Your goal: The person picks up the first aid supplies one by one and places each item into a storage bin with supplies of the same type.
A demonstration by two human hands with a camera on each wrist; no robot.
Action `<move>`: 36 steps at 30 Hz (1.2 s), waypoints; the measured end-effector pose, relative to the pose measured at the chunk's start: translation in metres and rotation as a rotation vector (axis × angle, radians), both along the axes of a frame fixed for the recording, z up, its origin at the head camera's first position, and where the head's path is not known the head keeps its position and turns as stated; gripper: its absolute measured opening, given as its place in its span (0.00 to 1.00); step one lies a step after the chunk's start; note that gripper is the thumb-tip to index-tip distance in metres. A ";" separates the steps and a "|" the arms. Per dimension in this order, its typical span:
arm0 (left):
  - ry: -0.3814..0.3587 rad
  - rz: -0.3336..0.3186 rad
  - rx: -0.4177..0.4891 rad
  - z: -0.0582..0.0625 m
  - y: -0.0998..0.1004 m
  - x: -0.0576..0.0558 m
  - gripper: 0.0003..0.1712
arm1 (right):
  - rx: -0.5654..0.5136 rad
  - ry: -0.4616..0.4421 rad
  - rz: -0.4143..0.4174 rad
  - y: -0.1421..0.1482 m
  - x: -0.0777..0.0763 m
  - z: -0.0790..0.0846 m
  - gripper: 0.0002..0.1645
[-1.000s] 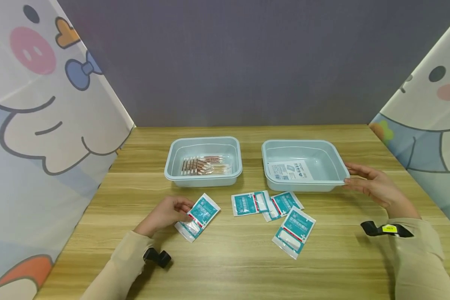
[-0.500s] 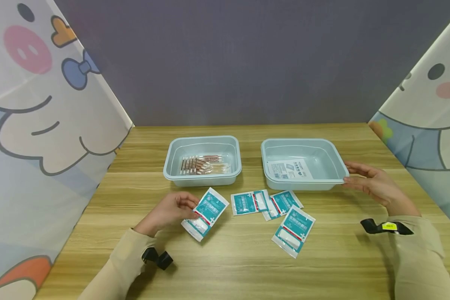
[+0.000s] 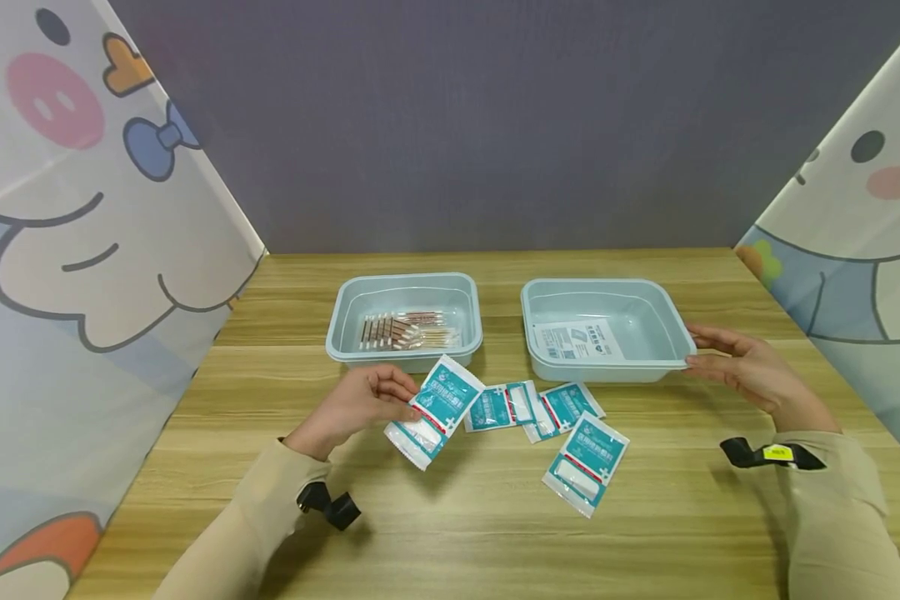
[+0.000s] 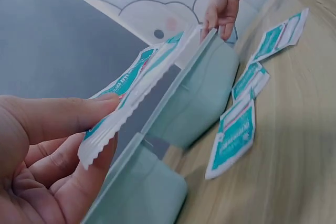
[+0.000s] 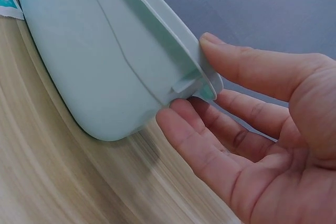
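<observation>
Head view: left hand's point(image 3: 360, 407) grip pinches a teal-and-white packet point(image 3: 446, 398) above the counter point(image 3: 480, 542), near three similar packets point(image 3: 594, 450); right hand's point(image 3: 753, 375) grip clasps a pale-blue plastic tray point(image 3: 607, 373).

Cannot see some fingertips of the left hand point(image 3: 360, 406) behind the lifted packet point(image 3: 441, 407), nor the part of the left tray point(image 3: 420, 297) front covered by it. Cannot read the small print on the white sheet point(image 3: 581, 340) inside the right tray point(image 3: 645, 325), nor count the swabs point(image 3: 403, 331). Cannot follow the sleeves point(image 3: 832, 517) below the head view, nor the right hand point(image 5: 278, 166) past its wrist view's right edge.
</observation>
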State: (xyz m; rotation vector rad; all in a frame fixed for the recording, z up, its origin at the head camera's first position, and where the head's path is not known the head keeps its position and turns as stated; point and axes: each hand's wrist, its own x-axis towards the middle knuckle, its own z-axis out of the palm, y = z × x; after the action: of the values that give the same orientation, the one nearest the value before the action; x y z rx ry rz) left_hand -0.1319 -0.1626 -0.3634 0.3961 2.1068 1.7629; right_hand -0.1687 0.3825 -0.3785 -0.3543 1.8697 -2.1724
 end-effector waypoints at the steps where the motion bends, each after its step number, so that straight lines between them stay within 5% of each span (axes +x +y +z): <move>1: 0.005 -0.003 0.001 0.002 0.002 -0.001 0.14 | -0.004 -0.003 -0.001 0.000 0.000 0.000 0.33; 17: -0.009 0.034 -0.022 0.024 0.035 -0.023 0.15 | -0.026 0.012 0.023 0.001 -0.002 -0.001 0.33; 36: 0.024 -0.047 -0.003 0.028 0.091 -0.061 0.14 | -0.032 0.035 0.033 0.002 -0.004 -0.006 0.33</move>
State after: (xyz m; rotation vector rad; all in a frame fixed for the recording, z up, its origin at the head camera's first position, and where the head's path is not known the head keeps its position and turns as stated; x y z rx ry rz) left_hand -0.1928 -0.0715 -0.3353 0.4645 2.0982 1.7368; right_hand -0.1722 0.3849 -0.3841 -0.4288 1.8360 -2.1900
